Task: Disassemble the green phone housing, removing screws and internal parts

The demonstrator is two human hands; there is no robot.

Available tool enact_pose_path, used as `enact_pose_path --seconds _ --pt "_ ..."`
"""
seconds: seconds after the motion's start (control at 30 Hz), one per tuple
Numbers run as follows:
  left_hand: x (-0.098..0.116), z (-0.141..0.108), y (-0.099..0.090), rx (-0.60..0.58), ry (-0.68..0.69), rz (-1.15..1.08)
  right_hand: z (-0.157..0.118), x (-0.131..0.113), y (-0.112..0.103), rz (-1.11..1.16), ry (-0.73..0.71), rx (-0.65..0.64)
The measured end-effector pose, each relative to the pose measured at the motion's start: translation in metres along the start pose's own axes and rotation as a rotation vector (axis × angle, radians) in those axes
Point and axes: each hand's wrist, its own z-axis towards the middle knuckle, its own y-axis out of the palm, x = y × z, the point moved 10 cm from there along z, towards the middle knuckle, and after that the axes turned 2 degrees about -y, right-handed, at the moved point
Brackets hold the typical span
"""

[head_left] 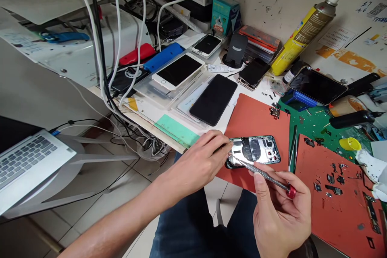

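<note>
An opened phone housing lies on a red mat, its silvery inside facing up and camera holes at the right end. My left hand is closed on its left end, fingertips at the edge and partly hidden from view. In my right hand is a precision screwdriver with a grey knurled handle and red cap, held between thumb and fingers. The driver's thin tip points into the housing's left end, close to my left fingertips. Whether it touches a screw is too small to tell.
Tweezers lie right of the housing. A second red mat bears several small phone parts. Behind are a black phone screen, a white phone and a yellow spray can. White cables hang at left, above a laptop.
</note>
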Motion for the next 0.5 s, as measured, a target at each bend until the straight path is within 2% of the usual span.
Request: enact_pose_path --seconds 0.5 --pt "-0.0045 -0.0023 0.0024 -0.037 -0.034 -0.015 0.0068 -0.0014 0.0033 -0.008 -0.007 -0.051"
